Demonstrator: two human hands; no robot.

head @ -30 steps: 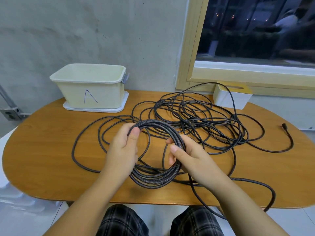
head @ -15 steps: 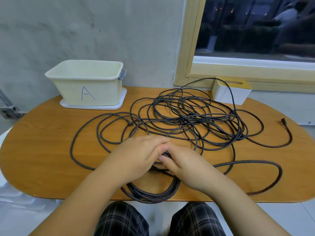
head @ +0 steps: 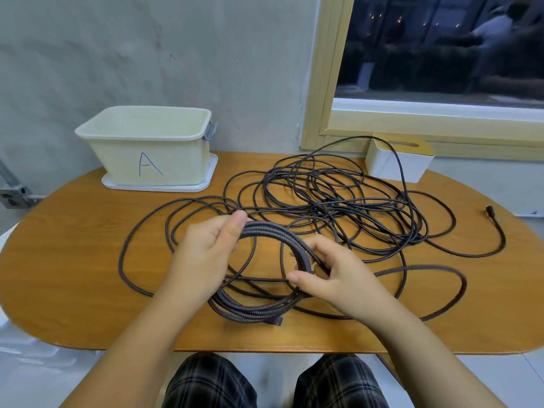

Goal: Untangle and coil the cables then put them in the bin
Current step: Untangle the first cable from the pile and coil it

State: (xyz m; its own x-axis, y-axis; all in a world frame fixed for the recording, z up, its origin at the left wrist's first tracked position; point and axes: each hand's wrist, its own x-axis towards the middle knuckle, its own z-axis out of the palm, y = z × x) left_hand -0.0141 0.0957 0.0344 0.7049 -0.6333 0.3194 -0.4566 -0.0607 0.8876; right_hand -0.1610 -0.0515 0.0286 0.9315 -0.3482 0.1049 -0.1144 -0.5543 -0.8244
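Observation:
A coil of dark braided cable point(head: 259, 310) hangs between my hands over the front of the wooden table point(head: 73, 260). My left hand point(head: 206, 254) grips the coil's upper left arc between thumb and fingers. My right hand point(head: 332, 275) pinches the coil's right side. A loose tail of the same cable point(head: 459, 293) loops off to the right. Behind lies a tangle of thinner black cable point(head: 332, 201), one plug end point(head: 489, 208) at the far right. The cream bin marked "A" point(head: 150, 148) stands at the back left, nothing showing above its rim.
The bin sits on a white tray point(head: 159, 187). A white box with a yellow top point(head: 397, 160) stands at the back right under the window frame, a cable running over it. A wall outlet point(head: 11, 197) is left of the table. My knees are below the front edge.
Half a second ago my hands were together low over the coil. They have since moved apart and lifted the coil's top arc, and the loose tail has drawn in slightly.

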